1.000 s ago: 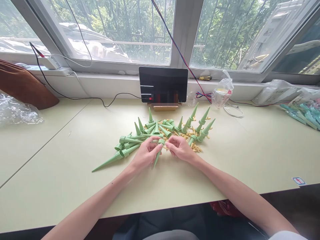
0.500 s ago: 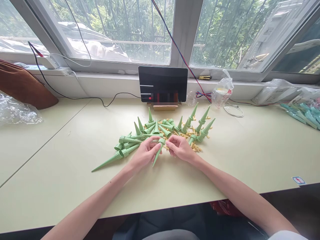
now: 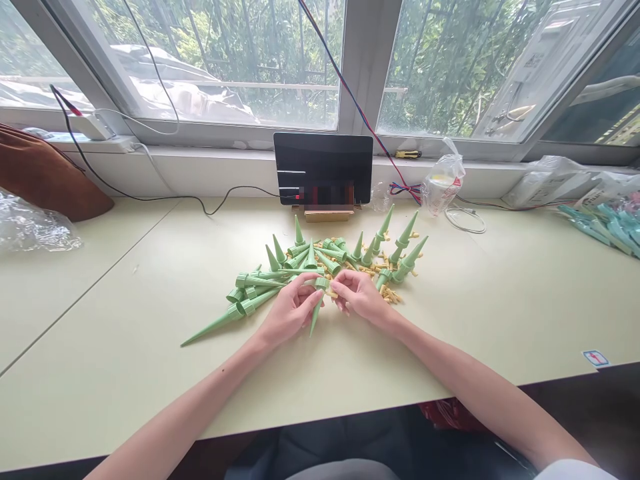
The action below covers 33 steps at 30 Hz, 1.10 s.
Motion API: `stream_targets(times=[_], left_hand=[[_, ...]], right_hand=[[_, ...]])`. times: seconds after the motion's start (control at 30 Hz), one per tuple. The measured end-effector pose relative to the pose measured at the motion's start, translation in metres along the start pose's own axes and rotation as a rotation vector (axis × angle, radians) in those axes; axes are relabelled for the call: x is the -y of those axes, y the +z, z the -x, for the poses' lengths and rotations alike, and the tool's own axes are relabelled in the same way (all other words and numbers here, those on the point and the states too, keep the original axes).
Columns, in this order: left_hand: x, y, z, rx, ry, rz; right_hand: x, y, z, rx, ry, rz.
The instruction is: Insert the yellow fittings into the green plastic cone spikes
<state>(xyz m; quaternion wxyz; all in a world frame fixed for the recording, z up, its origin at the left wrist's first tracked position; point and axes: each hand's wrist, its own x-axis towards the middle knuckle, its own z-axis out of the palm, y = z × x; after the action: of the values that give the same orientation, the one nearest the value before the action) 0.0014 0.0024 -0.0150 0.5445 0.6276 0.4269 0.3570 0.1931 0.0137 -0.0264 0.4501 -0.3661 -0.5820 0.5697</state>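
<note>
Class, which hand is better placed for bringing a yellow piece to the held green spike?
Probably the right hand: it seems to pinch a yellow piece near the green spike, which the left hand grips.

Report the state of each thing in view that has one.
Left hand: fingers closed on a green spike
Green spike: held tip downward
Right hand: fingers pinching a yellow piece
Other spikes: some standing, others lying
Tablet: propped up, mostly dark
White cable: coiled
Cup: wrapped in plastic
</note>
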Motion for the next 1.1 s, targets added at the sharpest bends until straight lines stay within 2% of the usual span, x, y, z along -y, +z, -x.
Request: stream_targets(times=[0.4, 0.8, 0.93, 1.1], left_hand=[[0.0, 0.002, 0.002, -0.025, 0.069, -0.052], [0.004, 0.002, 0.002, -0.027, 0.167, -0.17], [0.0, 0.003, 0.003, -0.026, 0.131, -0.133], [-0.005, 0.005, 0.002, -0.04, 0.04, 0.022]], right_hand=[[-0.007, -0.002, -0.003, 0.041, 0.118, -0.247], [0.0, -0.005, -0.005, 0.114, 0.402, -0.462], [0.001, -0.006, -0.006, 0.121, 0.435, -0.475], [-0.003, -0.006, -0.008, 0.123, 0.398, -0.449]])
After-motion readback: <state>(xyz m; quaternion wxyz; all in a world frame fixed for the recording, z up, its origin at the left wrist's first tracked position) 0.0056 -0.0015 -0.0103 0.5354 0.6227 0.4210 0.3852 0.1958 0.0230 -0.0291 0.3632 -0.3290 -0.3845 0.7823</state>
